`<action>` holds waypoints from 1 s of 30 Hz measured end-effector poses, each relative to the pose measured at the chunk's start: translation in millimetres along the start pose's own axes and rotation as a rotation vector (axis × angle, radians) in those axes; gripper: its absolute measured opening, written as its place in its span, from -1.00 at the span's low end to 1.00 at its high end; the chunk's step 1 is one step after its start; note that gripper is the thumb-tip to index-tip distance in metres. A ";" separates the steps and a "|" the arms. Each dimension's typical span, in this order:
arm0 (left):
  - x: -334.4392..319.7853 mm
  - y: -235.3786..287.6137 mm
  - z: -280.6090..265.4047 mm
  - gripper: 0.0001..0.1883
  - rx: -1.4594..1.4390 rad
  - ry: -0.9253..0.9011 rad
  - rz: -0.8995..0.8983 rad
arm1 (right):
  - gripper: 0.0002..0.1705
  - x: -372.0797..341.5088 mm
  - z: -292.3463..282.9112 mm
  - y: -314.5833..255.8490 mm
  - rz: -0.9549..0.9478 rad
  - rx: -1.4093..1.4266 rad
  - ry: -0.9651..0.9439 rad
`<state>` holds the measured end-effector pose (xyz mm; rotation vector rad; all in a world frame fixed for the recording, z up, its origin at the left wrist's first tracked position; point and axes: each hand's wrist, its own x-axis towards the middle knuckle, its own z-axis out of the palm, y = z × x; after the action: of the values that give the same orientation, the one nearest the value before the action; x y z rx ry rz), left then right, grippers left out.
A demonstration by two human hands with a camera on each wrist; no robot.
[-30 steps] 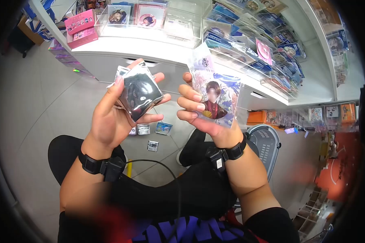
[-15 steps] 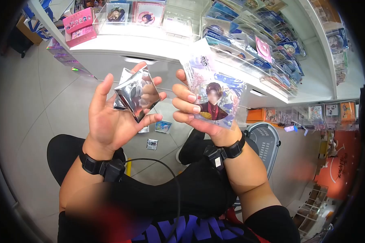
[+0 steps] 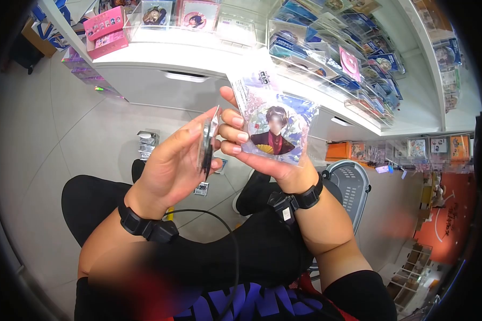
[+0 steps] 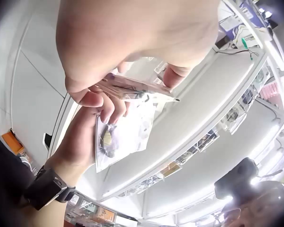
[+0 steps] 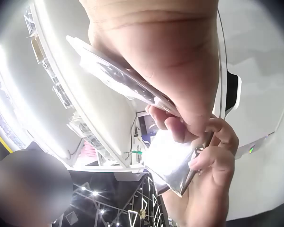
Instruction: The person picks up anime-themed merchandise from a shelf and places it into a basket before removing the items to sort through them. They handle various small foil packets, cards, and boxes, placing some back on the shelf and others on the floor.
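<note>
My left hand [image 3: 168,155] holds a small stack of square silvery packets [image 3: 208,140] between thumb and fingers, turned edge-on in the head view. Close beside it on the right, my right hand [image 3: 284,170] grips clear-wrapped flat packages [image 3: 276,128], the front one showing a round picture of a dark-haired figure with a yellow fan. Right fingertips are near the packets' edge. In the right wrist view the packets [image 5: 168,158] show a shiny face near both hands' fingers. The left wrist view shows the packets [image 4: 132,87] between the left thumb and fingers.
A white shelf [image 3: 144,68] with a drawer runs across the front, holding clear cases, a pink box [image 3: 106,33] and many wrapped cards [image 3: 353,59]. Packets [image 3: 147,144] lie on the floor. A grey step stool [image 3: 348,187] stands right of my leg; a cable crosses my lap.
The left hand has moved right and turned the packets from face-on to edge-on, close to the right hand. The right hand with its packages has shifted slightly left. Floor packets have come into view.
</note>
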<state>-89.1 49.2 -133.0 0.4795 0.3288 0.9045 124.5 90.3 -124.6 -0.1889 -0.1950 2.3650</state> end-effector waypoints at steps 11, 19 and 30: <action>-5.8 -5.5 10.0 -0.47 0.222 0.328 -0.009 | -0.24 0.8 3.6 -1.6 -0.051 -0.043 0.125; -6.8 -5.7 0.1 -0.51 0.229 0.359 -0.029 | -0.22 -2.6 4.9 3.6 -0.097 -0.008 0.130; -7.0 -13.3 12.0 -0.51 0.351 0.342 0.047 | -0.18 1.6 -4.3 24.0 -0.107 -0.337 0.296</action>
<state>-78.7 33.5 -129.3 0.6567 0.7995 0.9795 108.0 74.7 -133.6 -0.6673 -0.4472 2.1530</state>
